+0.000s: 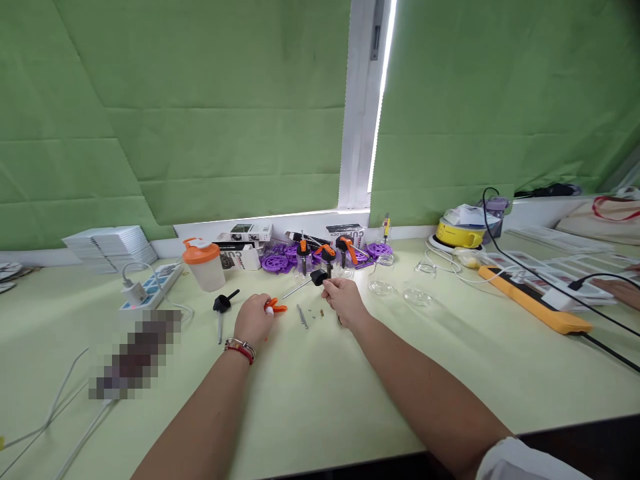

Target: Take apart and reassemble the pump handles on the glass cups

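My left hand is closed around an orange plastic part with a white bit on it. In my right hand is a black plastic piece with a metal rod, the rod pointing down to the left. Between my hands lie thin metal pins and several tiny screws or nuts. Left of my left hand, a similar black piece with a rod rests on the table. Beyond my hands stand several black and orange parts on clear cups, among purple slotted plastic pieces.
An orange-lidded shaker cup stands at the left beside a white power strip. Printed boxes line the back. Clear discs lie right of centre. An orange power strip, cables and a yellow pot are at the right, near another person's hand.
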Demonstrator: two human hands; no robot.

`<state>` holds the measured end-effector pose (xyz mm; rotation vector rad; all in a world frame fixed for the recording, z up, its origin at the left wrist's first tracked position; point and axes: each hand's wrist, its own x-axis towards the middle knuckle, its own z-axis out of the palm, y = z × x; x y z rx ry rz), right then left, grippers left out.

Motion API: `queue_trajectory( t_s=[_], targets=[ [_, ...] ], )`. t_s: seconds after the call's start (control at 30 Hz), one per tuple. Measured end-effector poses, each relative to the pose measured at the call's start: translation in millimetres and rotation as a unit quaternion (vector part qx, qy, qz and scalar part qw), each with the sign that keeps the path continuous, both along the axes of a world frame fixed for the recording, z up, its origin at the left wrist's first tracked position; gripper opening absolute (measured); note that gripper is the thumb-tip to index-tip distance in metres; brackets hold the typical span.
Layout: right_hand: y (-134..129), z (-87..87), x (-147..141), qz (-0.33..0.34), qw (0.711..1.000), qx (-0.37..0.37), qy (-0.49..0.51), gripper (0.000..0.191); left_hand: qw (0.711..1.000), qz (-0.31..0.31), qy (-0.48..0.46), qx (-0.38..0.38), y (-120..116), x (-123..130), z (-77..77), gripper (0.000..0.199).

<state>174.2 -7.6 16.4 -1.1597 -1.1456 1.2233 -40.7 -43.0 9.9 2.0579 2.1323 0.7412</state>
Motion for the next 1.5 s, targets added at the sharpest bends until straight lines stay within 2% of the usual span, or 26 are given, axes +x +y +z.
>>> queue_trajectory(
  t_s=[0.13,0.23,0.33,0.4,0.47,0.57,0.67,0.73,0.8,0.87,0.93,1.07,1.1,1.17,1.23,1.3,1.37,1.5],
  targets=[
    [-0.1,-3.2,2.5,-0.015,0.999,0.027,-0.027,0.024,1.000,0.008,0.018,-0.002,3.1,9.9,-5.4,0.023],
    [-4.0,-5.1,-1.0,-0.019,0.995,0.064,-0.071,0.028,1.000,0.011,0.026,0.007,3.1,13.5,-4.1,0.024],
    [-12.9,-4.4,-13.2,-0.004,0.986,0.112,-0.120,0.029,0.998,0.042,-0.020,0.042,3.7,1.3,0.9,0.030],
    [-21.5,-1.3,-28.9,0.024,0.970,0.169,-0.172,0.026,0.988,0.101,-0.089,0.074,4.2,-15.7,4.3,0.030],
    [-30.2,3.3,-50.6,0.069,0.937,0.232,-0.251,0.022,0.965,0.183,-0.160,0.100,4.0,-34.9,7.1,0.027],
    [-38.2,9.2,-88.8,0.124,0.849,0.298,-0.417,0.021,0.944,0.239,-0.190,0.125,2.1,-55.4,10.2,0.033],
    [-38.0,8.0,-124.3,0.141,0.753,0.366,-0.528,0.020,0.939,0.248,-0.197,0.132,-0.8,-60.1,13.5,0.034],
    [-35.6,3.0,-143.0,0.158,0.716,0.377,-0.565,0.018,0.946,0.239,-0.183,0.122,-2.5,-57.9,15.5,0.029],
    [-33.5,-3.5,-156.5,0.178,0.698,0.376,-0.583,0.016,0.957,0.225,-0.149,0.107,-3.5,-55.4,16.8,0.024],
    [-32.2,-8.3,-163.5,0.189,0.699,0.365,-0.586,0.015,0.968,0.212,-0.109,0.082,-3.6,-54.5,16.7,0.021],
    [-29.9,-8.5,-162.0,0.193,0.713,0.350,-0.577,0.015,0.976,0.199,-0.080,0.040,-2.7,-54.8,15.0,0.020],
    [-12.5,10.2,-127.2,0.189,0.764,0.306,-0.535,0.028,0.984,0.164,-0.020,-0.059,2.2,-56.0,7.8,0.019],
    [-4.4,17.7,-112.6,0.155,0.782,0.302,-0.522,0.031,0.985,0.159,-0.007,-0.071,3.8,-56.0,5.9,0.019],
    [15.1,33.0,-80.2,0.009,0.812,0.294,-0.504,0.033,0.984,0.161,0.011,-0.080,6.8,-55.9,3.2,0.019],
    [35.5,44.7,-48.9,-0.113,0.816,0.244,-0.512,0.038,0.982,0.169,0.022,-0.078,8.7,-55.8,2.2,0.021],
    [52.1,50.1,-24.3,-0.162,0.810,0.196,-0.528,0.052,0.982,0.172,0.033,-0.070,8.8,-55.5,3.0,0.022],
    [62.0,49.4,-9.5,-0.148,0.810,0.163,-0.543,0.053,0.982,0.173,0.044,-0.055,7.1,-54.5,5.0,0.024],
    [64.6,45.0,-1.9,-0.110,0.825,0.144,-0.536,0.035,0.982,0.180,0.057,0.021,1.4,-49.8,10.0,0.027]
  ],
)
